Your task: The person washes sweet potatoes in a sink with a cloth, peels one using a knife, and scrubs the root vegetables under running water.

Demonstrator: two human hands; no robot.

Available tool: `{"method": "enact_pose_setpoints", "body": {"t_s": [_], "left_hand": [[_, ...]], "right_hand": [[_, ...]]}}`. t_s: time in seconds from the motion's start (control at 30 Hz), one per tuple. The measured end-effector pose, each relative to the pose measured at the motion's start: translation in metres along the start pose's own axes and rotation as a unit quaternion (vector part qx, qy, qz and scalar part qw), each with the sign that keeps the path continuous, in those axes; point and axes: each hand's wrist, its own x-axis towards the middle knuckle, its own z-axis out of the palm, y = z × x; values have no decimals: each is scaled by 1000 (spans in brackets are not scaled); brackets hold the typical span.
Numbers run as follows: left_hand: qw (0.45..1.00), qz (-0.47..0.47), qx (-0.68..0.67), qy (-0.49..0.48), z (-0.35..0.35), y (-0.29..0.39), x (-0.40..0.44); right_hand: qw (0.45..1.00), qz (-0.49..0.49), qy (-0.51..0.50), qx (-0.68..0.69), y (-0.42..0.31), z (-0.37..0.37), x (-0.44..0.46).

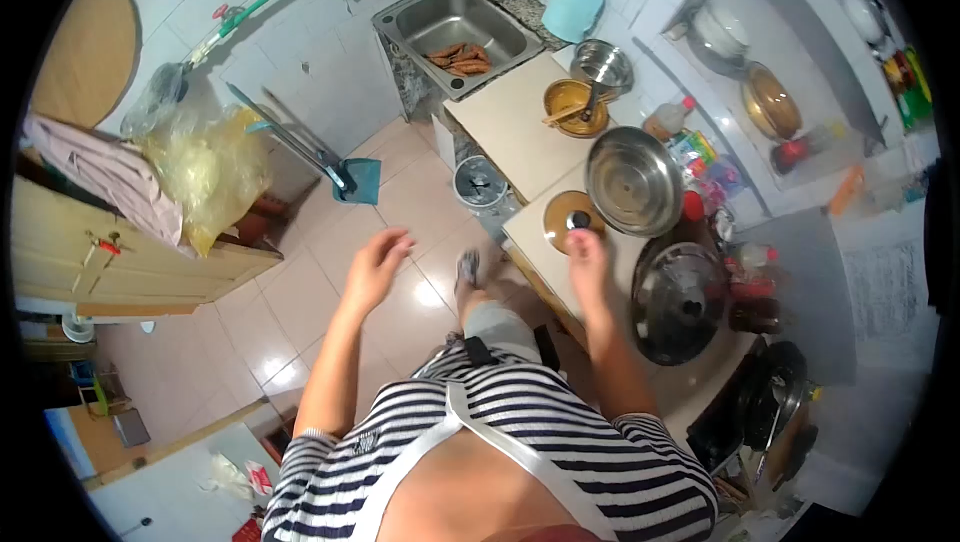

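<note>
While its knob (577,220) is black, the round lid (556,226) looks amber-brown.

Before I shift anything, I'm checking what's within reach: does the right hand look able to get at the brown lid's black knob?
Probably yes: the right hand is close by the black knob of the brown lid, and nothing seems to stand between them. Whether they touch is unclear.

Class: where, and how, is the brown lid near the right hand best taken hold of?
Probably by its black knob, pinched from above: the knob stands up at the middle of the lid, while the steel bowl crowds the rim.
</note>
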Motion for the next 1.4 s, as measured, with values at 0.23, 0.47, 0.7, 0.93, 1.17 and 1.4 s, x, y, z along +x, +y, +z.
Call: {"method": "enact_pose_setpoints", "body": {"t_s": [0.23, 0.47, 0.7, 0.93, 1.17, 1.4], "left_hand": [[976, 27, 147, -161, -10, 46, 200], [950, 6, 289, -115, -107, 32, 314], [955, -80, 233, -168, -154, -14, 459], [906, -49, 247, -340, -153, -21, 649], [882, -15, 341, -326, -120, -113, 803], [853, -61, 403, -327, -73, -157, 833]], "right_hand": [[986, 12, 165, 8, 9, 52, 278], [934, 346, 44, -77, 31, 95, 404], [906, 337, 86, -241, 53, 134, 414], [906, 269, 226, -238, -16, 178, 431], [889, 351, 194, -221, -78, 271, 406], [843, 454, 204, -205, -75, 308, 374]]}}
